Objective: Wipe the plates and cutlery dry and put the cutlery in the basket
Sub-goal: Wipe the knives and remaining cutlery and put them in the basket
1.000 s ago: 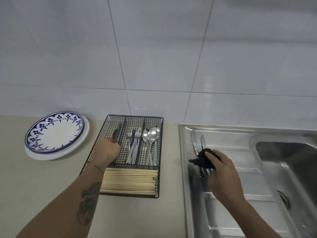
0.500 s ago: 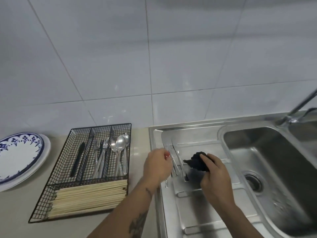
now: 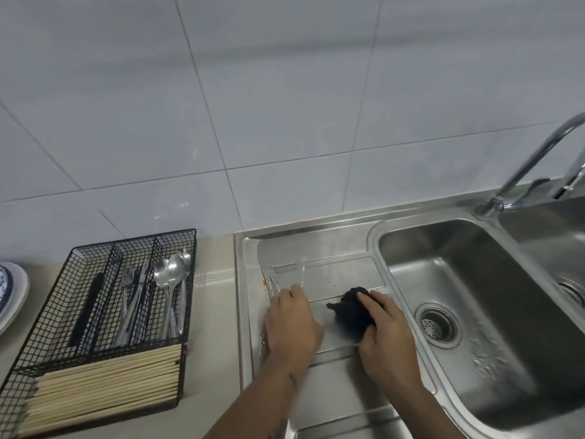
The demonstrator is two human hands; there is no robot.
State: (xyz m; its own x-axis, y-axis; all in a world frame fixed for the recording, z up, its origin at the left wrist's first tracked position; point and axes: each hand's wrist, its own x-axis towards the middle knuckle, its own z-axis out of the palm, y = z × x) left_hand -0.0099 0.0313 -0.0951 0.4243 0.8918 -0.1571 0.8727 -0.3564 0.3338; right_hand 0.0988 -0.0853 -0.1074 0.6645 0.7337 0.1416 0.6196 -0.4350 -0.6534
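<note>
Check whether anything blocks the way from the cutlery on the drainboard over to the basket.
Nothing visible does. The cutlery lies at the drainboard's left edge under the left hand; only bare counter separates it from the wire basket. The right hand holds the black cloth on the far side.

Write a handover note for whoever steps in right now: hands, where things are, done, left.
Left hand: on the drainboard, fingers over the knives; grip unclear.
Right hand: holds the black cloth on the drainboard.
Wire basket on the counter: dark knife, forks, spoons, chopsticks.
Plates stacked at far left.
Left: wipe the drainboard knives, put them in the basket.
</note>
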